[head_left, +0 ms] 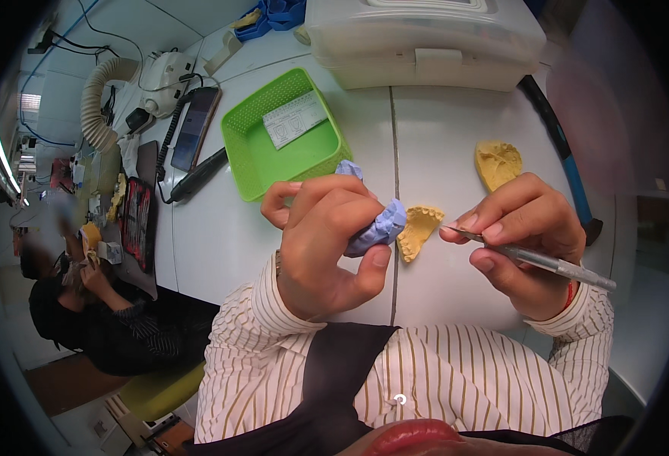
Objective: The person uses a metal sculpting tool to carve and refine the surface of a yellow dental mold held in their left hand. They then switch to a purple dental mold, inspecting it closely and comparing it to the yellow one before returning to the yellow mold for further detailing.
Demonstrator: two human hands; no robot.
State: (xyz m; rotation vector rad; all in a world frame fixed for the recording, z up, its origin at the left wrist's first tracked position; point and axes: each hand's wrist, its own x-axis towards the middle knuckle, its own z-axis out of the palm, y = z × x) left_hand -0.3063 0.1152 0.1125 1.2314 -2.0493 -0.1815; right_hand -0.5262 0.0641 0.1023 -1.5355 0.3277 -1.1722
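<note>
My left hand (323, 243) is closed round a blue-violet dental cast (380, 230), with pieces of it showing past the fingers at the top and right. In my right hand (528, 242) is a slim metal craft knife (555, 264), gripped like a pen with its tip toward the left. The knife tip is apart from the blue-violet cast. A yellow plaster dental model (419, 230) with a row of teeth lies on the white table between my hands. Just beyond my right hand rests a second yellow plaster piece (497, 163).
A green plastic basket (247, 163) holding a printed slip stands beyond my left hand. Behind is a translucent lidded box (425, 45). A hammer (566, 159) lies at the right. A phone (195, 128) and black handpiece (200, 176) lie at the left; a co-worker (83, 304) sits further left.
</note>
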